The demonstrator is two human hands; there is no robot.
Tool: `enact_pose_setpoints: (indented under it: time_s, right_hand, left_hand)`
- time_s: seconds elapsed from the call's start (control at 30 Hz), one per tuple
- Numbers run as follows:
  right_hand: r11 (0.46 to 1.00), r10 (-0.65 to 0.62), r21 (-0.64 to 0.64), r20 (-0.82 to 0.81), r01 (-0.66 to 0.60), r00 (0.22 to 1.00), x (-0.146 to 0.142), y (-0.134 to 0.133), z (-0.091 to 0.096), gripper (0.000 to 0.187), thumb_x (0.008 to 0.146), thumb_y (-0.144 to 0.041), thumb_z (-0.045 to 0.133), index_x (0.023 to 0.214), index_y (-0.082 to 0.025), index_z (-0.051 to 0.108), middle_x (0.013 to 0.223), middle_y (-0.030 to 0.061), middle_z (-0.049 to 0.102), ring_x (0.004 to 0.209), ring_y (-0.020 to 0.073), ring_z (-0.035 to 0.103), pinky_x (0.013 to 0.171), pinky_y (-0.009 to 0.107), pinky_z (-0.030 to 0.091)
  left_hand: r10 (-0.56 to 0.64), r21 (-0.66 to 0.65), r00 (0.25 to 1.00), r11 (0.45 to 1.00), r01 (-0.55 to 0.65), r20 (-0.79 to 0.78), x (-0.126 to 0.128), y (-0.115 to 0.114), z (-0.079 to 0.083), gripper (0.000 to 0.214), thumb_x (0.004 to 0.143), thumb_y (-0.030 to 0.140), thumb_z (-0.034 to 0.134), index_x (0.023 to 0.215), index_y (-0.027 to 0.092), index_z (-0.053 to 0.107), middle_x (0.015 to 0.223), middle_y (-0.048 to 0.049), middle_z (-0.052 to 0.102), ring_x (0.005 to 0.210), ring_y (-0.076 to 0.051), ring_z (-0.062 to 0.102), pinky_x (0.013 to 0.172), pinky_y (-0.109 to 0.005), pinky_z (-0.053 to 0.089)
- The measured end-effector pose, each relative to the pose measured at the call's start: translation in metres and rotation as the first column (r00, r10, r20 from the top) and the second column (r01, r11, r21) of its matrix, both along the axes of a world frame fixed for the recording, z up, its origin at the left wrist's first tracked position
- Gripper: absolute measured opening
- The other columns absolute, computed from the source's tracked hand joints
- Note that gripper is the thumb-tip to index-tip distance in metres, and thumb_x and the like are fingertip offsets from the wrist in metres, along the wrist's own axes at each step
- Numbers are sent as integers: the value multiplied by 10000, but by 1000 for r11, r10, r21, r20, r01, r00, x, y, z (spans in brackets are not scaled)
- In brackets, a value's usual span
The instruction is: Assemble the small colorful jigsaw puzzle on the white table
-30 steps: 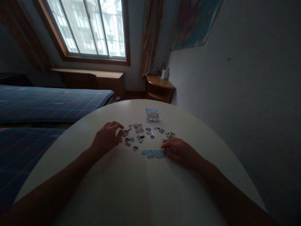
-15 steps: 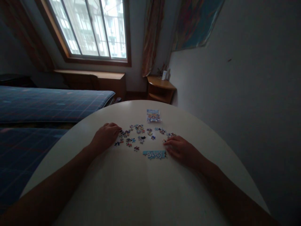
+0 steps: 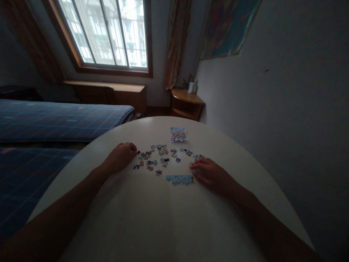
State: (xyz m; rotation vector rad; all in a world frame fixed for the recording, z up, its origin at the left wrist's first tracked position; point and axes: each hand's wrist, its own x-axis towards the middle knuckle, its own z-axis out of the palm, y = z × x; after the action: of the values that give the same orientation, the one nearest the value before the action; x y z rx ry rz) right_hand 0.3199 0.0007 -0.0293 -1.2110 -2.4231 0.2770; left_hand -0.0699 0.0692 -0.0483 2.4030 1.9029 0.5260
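Several loose jigsaw pieces (image 3: 163, 157) lie scattered on a round white table (image 3: 163, 218). A joined blue strip of pieces with lettering (image 3: 180, 179) lies in front of them. My left hand (image 3: 121, 156) rests on the table at the left end of the scatter, fingers curled, tips beside the nearest pieces; whether it holds one is hidden. My right hand (image 3: 211, 173) lies palm down just right of the blue strip, fingers stretched toward the loose pieces. A small picture card (image 3: 178, 134) lies beyond the pieces.
A bed with a blue plaid cover (image 3: 54, 120) stands left of the table. A wooden corner shelf (image 3: 187, 102) and a low cabinet (image 3: 109, 92) sit under the window (image 3: 106, 32). A grey wall (image 3: 272, 91) runs close along the right.
My left hand has drawn back leftward from the pieces and its fingers have curled. My right hand has come off the blue strip's end and shifted slightly right.
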Motion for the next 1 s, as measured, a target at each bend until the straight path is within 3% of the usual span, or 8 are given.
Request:
enact_pose_setpoints:
  time_s: [0.1, 0.23, 0.4, 0.47, 0.63, 0.7, 0.87, 1.0]
  right_hand:
    - [1000, 3, -2, -2, -3, 1000, 1, 0, -1, 223, 882, -202, 608, 1076, -196, 716, 1122, 126, 691, 1062, 239, 653, 942, 423, 535]
    - [1000, 9, 11, -15, -9, 1000, 1, 1, -2, 208, 879, -207, 618, 1062, -207, 717, 1128, 121, 690, 1074, 238, 647, 946, 420, 532]
    - [1000, 5, 20, -3, -5, 1000, 0, 0, 0, 200, 879, -202, 618, 1053, -212, 717, 1114, 118, 693, 1059, 234, 653, 934, 413, 538]
    - [1000, 6, 19, -1, -6, 1000, 0, 0, 0, 204, 880, -196, 617, 1058, -211, 715, 1118, 117, 693, 1058, 236, 653, 931, 417, 540]
    - [999, 24, 26, -23, -23, 999, 1, 0, -2, 205, 875, -195, 626, 1059, -222, 711, 1116, 113, 692, 1061, 237, 653, 938, 422, 536]
    - [1000, 20, 22, -23, -19, 1000, 1, 0, -2, 205, 880, -197, 620, 1064, -217, 709, 1117, 116, 690, 1063, 238, 651, 936, 420, 537]
    - [1000, 25, 18, 3, -25, 1000, 1, 0, -1, 200, 882, -201, 616, 1058, -197, 713, 1121, 128, 691, 1065, 250, 646, 934, 438, 538]
    - [1000, 18, 20, -9, -18, 1000, 0, 0, -2, 205, 879, -194, 623, 1062, -213, 714, 1123, 117, 688, 1064, 239, 645, 938, 428, 535]
  left_hand:
    - [18, 6, 1000, 1000, -18, 0, 1, -3, 2, 256, 877, 336, 485, 941, 189, 686, 908, -91, 720, 907, -272, 647, 834, -383, 501]
    - [8, 50, 1000, 999, -8, -7, 10, -6, 1, 307, 919, 347, 451, 963, 174, 701, 1015, -112, 709, 979, -282, 630, 937, -419, 477]
    - [-189, 143, 982, 973, 183, 25, 32, -13, -1, 384, 963, 405, 452, 1207, 215, 680, 1245, -100, 654, 1140, -296, 576, 1013, -461, 447]
    - [-207, 121, 978, 971, 206, -3, 38, -17, 1, 355, 960, 406, 473, 1166, 243, 712, 1230, -85, 664, 1129, -298, 584, 997, -472, 458]
    - [-69, 143, 995, 987, 79, -78, 38, -21, 5, 289, 932, 352, 509, 965, 227, 767, 1155, -79, 703, 1070, -307, 609, 952, -488, 480]
    - [-48, 153, 996, 986, 59, -73, 38, -19, 4, 297, 939, 342, 498, 992, 213, 760, 1154, -79, 708, 1062, -301, 613, 946, -478, 487]
    - [-214, 120, 977, 969, 215, -23, 45, -15, -1, 367, 990, 369, 431, 1203, 230, 696, 1262, -58, 679, 1154, -266, 585, 1016, -450, 453]
    - [-266, 105, 964, 958, 266, -15, 52, -15, 0, 334, 990, 357, 444, 1064, 238, 747, 1184, -44, 719, 1116, -254, 609, 1001, -432, 453]
